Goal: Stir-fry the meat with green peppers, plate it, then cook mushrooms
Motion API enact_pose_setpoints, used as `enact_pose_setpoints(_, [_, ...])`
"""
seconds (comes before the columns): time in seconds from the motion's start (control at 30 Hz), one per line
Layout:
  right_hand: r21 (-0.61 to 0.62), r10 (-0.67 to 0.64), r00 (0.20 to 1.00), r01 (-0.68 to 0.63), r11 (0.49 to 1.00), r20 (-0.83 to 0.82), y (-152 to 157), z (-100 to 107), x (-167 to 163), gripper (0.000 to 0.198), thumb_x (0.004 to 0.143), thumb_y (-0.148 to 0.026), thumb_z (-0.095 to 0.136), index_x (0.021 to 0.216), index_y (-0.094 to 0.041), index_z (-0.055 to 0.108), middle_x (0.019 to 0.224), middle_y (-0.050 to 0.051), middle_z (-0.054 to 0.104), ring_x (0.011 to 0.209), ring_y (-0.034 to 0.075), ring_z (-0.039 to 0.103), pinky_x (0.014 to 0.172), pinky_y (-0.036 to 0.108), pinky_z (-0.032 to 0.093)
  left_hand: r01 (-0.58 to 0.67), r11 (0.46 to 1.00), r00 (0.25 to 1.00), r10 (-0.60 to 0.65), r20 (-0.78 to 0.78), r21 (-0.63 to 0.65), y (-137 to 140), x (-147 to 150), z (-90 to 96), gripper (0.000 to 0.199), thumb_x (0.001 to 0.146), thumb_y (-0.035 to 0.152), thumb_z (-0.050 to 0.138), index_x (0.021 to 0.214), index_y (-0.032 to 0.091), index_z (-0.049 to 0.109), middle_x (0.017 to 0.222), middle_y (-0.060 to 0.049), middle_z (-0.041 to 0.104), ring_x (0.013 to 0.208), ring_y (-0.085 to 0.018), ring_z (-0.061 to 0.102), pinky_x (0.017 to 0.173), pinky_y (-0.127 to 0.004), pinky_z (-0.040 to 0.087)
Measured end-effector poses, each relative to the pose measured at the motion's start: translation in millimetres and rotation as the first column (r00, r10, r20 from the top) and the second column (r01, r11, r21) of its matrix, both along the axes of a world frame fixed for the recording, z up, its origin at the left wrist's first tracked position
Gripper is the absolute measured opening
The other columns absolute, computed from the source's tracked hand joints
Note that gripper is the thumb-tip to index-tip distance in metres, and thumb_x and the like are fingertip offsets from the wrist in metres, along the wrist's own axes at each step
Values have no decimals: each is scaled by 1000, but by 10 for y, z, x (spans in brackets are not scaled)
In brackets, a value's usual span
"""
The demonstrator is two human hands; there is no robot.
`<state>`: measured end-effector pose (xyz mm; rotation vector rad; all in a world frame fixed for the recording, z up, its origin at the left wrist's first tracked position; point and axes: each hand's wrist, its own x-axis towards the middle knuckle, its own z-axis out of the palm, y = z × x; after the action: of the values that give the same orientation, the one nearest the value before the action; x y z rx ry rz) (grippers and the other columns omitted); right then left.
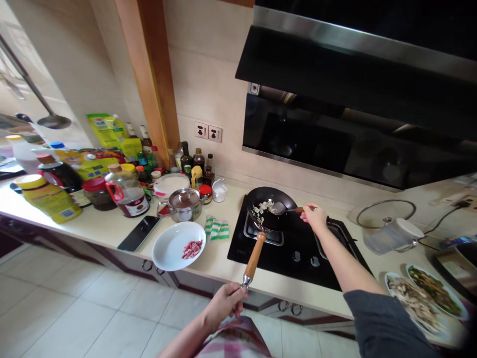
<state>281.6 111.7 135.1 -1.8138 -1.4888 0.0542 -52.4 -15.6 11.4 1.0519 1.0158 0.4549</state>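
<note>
Left grip (234, 297) is closed on the end of the wok handle (255, 256); right grip (313, 218) encloses the spatula handle (296, 210).

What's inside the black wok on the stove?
The wok holds pale chopped pieces and the head of a spatula. Whatever lies beneath that head is covered and cannot be seen.

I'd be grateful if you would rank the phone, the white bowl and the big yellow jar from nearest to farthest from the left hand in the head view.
From the left hand:
1. White bowl: to its left, at the front edge of the counter.
2. Phone: left of the bowl, lying flat.
3. Yellow jar: far left.
</note>
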Motion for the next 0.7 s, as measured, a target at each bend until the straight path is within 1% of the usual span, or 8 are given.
enact_pose_setpoints(0.07, [-15, 15, 997, -16, 1000, -75, 72, -110, -71, 31, 86, -29, 38, 90, -12, 63, 59, 4, 66, 49, 12, 62, 48, 22, 47, -10, 1000, 1000, 10, -2, 4, -2, -4, 2, 63, 58, 75, 55, 72, 14, 54, 46, 5, 51, 40, -7, 44, 44, -21, 26])
enact_pose_setpoints(0.17, [-19, 77, 992, -79, 997, -96, 100, -142, -144, 29, 83, -36, 46, 95, -17, 65, 69, 3, 69, 57, 14, 65, 54, 25, 51, -17, 1000, 1000, 17, -4, 2, -4, -12, -13, 61, 59, 74, 56, 72, 14, 55, 46, 5, 51, 40, -7, 44, 44, -21, 26])
enact_pose_setpoints(0.33, [24, 254, 958, -260, 965, 130, -30, -230, -300, 23, 83, -30, 50, 95, -24, 68, 94, 4, 69, 79, 18, 66, 76, 32, 52, -31, 999, 999, 31, -9, 13, 1, -15, -28, 59, 61, 73, 56, 72, 14, 55, 45, 5, 51, 39, -7, 44, 43, -21, 26])
enact_pose_setpoints(0.4, [1, 360, 913, -367, 930, 190, -172, -299, -346, 24, 87, -27, 46, 99, -24, 67, 99, 4, 67, 84, 17, 65, 79, 31, 51, -27, 1000, 1000, 28, -8, 13, 10, -14, -28, 59, 61, 72, 56, 71, 14, 55, 45, 5, 51, 39, -7, 44, 43, -21, 26])
enact_pose_setpoints(0.47, [-79, 483, 837, -480, 874, 258, -370, -294, -334, 26, 90, -25, 42, 103, -25, 65, 101, 4, 66, 86, 15, 64, 78, 29, 51, -28, 1000, 1000, 28, -5, 8, 19, -16, -38, 59, 61, 72, 57, 71, 14, 56, 46, 4, 51, 40, -7, 44, 43, -20, 26])
enact_pose_setpoints(0.5, [-130, 531, 796, -517, 846, 290, -480, -244, -306, 27, 90, -24, 42, 104, -25, 65, 103, 4, 65, 86, 15, 64, 77, 28, 51, -27, 1000, 1000, 27, -4, 5, 23, -19, -48, 59, 61, 72, 57, 71, 14, 56, 46, 5, 51, 40, -7, 44, 43, -20, 26])
enact_pose_setpoints(0.57, [-222, 589, 727, -547, 807, 353, -704, -43, -218, 26, 91, -23, 43, 104, -27, 65, 105, 4, 65, 86, 15, 64, 76, 27, 51, -24, 1000, 1000, 24, -1, -1, 27, -27, -75, 59, 60, 72, 58, 72, 14, 57, 45, 4, 51, 39, -7, 44, 43, -20, 26])
enact_pose_setpoints(0.7, [-318, 609, 676, -520, 793, 414, -1074, 563, -101, 25, 91, -24, 44, 104, -28, 65, 108, 3, 64, 88, 15, 63, 76, 26, 50, -22, 1000, 1000, 23, 16, -19, 14, -39, -115, 59, 61, 72, 58, 73, 14, 57, 45, 5, 51, 39, -7, 45, 43, -20, 26])
